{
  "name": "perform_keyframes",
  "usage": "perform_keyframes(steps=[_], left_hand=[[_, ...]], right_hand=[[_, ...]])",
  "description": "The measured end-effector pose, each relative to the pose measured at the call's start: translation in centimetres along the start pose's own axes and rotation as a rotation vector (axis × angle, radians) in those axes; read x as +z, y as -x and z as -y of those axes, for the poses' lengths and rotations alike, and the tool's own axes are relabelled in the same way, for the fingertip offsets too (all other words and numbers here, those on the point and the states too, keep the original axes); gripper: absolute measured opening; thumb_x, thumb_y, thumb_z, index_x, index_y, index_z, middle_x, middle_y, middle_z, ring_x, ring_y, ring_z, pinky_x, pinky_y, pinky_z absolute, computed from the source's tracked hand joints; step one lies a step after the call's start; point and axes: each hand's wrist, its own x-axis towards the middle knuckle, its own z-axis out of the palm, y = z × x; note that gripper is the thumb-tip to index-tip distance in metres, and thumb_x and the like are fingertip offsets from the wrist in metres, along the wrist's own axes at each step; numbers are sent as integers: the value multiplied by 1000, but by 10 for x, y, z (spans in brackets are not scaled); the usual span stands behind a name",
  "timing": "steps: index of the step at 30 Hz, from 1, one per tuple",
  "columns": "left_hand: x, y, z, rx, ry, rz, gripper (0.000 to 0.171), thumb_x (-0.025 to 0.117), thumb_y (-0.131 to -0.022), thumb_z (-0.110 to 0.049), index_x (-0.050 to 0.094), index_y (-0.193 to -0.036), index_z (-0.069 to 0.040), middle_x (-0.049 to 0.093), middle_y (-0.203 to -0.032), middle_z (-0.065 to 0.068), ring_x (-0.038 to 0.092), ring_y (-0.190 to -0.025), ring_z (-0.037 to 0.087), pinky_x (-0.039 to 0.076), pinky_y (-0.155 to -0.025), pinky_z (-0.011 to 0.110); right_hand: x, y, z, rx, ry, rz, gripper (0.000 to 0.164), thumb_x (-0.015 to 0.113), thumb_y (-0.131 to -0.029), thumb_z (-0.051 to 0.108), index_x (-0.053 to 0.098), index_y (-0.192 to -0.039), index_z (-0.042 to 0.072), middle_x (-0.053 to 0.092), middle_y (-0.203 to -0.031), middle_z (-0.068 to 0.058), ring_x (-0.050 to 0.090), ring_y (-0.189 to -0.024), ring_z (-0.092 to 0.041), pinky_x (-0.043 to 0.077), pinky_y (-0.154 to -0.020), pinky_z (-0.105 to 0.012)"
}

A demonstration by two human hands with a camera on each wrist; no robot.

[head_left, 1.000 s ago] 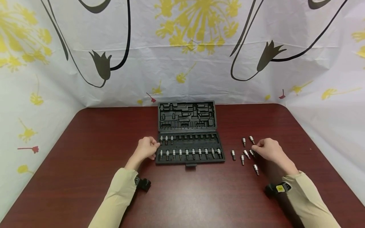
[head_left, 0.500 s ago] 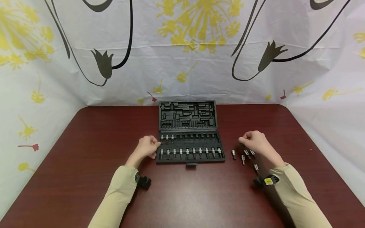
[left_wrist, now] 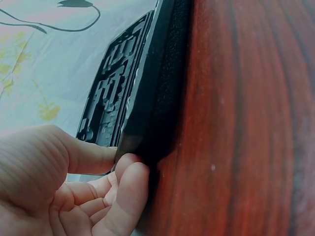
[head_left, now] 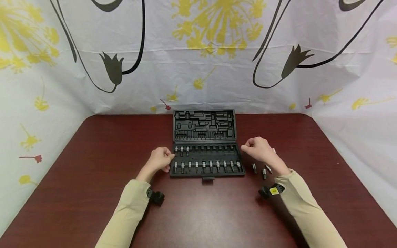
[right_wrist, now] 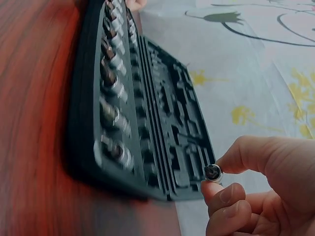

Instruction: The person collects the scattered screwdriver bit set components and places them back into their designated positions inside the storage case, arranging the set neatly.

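Note:
My left hand [head_left: 160,159] pinches the left edge of an open black socket case [head_left: 198,172], thumb on top and curled fingers at the side, as the left wrist view shows. Between thumb and index finger, my right hand [right_wrist: 266,182] holds a small silver bit socket [right_wrist: 213,172], its end facing the camera. That hand is in the air just right of the case's base. Three bit sockets [head_left: 181,150] sit at the left of the far row, beside bare slots. Several more bit sockets [head_left: 203,166] fill the near row.
Several loose bit sockets [head_left: 264,173] lie on the dark red table [head_left: 124,134] right of the case, some hidden by the right hand and forearm. The raised case lid [head_left: 204,124] stands near the patterned white curtain [head_left: 204,82].
My right hand has moved left from among the loose bit sockets to the case's right side, carrying a bit socket. My left hand has stayed on the case edge.

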Motion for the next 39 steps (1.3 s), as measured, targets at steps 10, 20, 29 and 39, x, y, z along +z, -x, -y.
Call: perform_keyframes(steps=[10,20,29,39], left_hand=[[-1,3,-2,33,0,-16,13,56,-92,-6,54,-82,3,56,-62,13,57,-43,15,54,-43,30],[0,3,-3,11,-18,-20,14,57,-93,-8,54,-83,2,55,-60,10,54,-41,12,53,-42,28],[1,2,-1,29,-19,-30,14,58,-92,-7,54,-82,2,55,-60,9,53,-40,11,53,-41,28],[1,3,-2,27,-11,-25,15,57,-93,-8,54,-82,2,55,-59,10,54,-40,12,53,-41,28]], right_hand=[[16,-13,23,-50,-48,34,29,54,-88,12,47,-59,11,31,-50,6,27,-47,-11,31,-54,-26],[29,-25,42,-68,-52,54,27,54,-85,12,47,-59,12,31,-49,6,26,-47,-10,30,-54,-25],[40,-34,62,-108,-72,60,30,54,-83,12,43,-55,14,29,-48,7,23,-46,-9,27,-53,-24],[53,-45,83,-149,-86,110,37,53,-84,11,35,-53,16,24,-46,7,17,-44,-9,22,-50,-24]])
